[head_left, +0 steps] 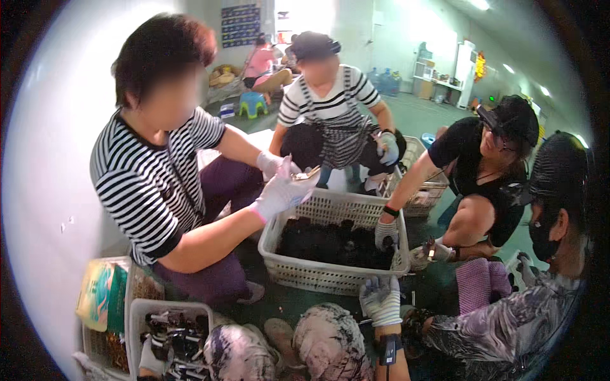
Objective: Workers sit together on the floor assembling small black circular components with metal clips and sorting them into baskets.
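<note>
Largest in my view, a co-worker in a striped shirt [143, 184] sits at ten o'clock, gloved hands raised around a small pale piece. Just below centre, toward five o'clock, stands the large basket [318, 277], with dark pieces [324, 244] spread inside it. My patterned knees [330, 343] are at six o'clock. Between seven and eight o'clock sits the small crate [175, 304], beside a green package [108, 295] at eight.

My gloved right grip [381, 300] is at five o'clock, just by the large basket's near rim; I cannot tell whether its fingers close on anything. A black device [389, 349] sits on that wrist. My gloved left grip [153, 357] reaches into the small crate among dark parts [184, 333]; whether it clamps one, I cannot tell.
</note>
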`<state>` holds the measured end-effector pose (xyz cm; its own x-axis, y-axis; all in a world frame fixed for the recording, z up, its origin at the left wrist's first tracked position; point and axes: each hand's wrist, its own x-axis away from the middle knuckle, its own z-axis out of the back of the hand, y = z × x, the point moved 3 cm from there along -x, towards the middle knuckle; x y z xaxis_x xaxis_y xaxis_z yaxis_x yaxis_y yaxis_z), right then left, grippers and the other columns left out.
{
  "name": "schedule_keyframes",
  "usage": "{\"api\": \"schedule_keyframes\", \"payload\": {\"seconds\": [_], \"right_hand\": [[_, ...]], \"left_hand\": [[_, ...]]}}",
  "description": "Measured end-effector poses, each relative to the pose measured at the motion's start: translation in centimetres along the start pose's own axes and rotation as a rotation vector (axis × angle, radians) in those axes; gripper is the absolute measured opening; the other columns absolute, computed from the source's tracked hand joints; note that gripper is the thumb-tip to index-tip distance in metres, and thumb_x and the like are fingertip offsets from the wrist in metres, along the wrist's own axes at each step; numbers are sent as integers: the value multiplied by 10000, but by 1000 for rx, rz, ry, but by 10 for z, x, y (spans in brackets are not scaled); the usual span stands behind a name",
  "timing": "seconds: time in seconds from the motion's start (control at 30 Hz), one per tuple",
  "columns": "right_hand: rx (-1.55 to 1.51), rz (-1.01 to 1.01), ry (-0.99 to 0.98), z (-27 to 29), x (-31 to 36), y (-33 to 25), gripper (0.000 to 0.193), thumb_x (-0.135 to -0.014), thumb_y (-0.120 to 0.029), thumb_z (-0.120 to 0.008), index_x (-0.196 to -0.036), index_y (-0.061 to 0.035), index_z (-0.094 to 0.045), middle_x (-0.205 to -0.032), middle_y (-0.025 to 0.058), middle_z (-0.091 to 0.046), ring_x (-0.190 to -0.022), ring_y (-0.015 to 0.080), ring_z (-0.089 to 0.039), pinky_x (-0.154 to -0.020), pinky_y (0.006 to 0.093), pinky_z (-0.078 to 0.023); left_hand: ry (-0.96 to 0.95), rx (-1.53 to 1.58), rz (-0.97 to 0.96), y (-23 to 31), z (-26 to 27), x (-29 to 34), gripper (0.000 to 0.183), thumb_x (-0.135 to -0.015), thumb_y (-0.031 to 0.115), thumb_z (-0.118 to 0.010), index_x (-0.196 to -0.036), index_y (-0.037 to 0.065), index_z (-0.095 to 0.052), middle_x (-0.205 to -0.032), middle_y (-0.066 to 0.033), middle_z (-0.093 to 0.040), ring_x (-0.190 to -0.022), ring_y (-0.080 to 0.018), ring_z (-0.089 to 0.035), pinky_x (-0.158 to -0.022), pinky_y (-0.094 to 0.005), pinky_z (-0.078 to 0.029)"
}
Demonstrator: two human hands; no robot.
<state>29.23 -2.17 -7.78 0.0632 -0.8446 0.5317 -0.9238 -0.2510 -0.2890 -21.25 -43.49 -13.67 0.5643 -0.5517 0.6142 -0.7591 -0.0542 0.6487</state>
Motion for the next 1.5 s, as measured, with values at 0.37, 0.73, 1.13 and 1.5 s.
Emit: {"api": "schedule_keyframes", "payload": {"seconds": [0.37,0.73,1.13,1.5], "right_hand": [[2091,831,-742,-189,-11,-23,262,-835,-266,-619,-852,-14,-691,-823,225,-654,-822,392,-644,-755,457,-504],[2154,537,-1439,-9,-150,78,237,-888,-246,-553,-953,-70,-698,-897,151,-702,-805,290,-682,-704,380,-533],[2477,68,-263,266,-140,87,544,-829,-230,-603,-1353,-164,-474,-1468,245,-315,-1068,387,-588,-825,472,-529],[2514,60,-65,266,-187,90,426,-881,-217,-559,-1296,-130,-515,-1440,279,-335,-1094,392,-586,-824,434,-540]], "left_hand": [[-406,-211,-265,58,-246,153,562,-952,580,-402,-978,57,-604,-847,-109,-594,-690,-206,-567,-434,-266,-453],[-982,-493,135,-1,-441,114,670,-941,594,-402,-1096,-37,-563,-1161,-259,-589,-973,-338,-636,-746,-414,-566],[-1155,-677,315,-52,-456,36,510,-1044,435,-263,-1146,37,-565,-1056,-75,-632,-943,-154,-595,-880,-285,-462],[-918,-535,509,-78,-461,25,586,-967,574,-379,-1141,45,-563,-1018,-162,-635,-769,-234,-660,-594,-281,-549]]}}
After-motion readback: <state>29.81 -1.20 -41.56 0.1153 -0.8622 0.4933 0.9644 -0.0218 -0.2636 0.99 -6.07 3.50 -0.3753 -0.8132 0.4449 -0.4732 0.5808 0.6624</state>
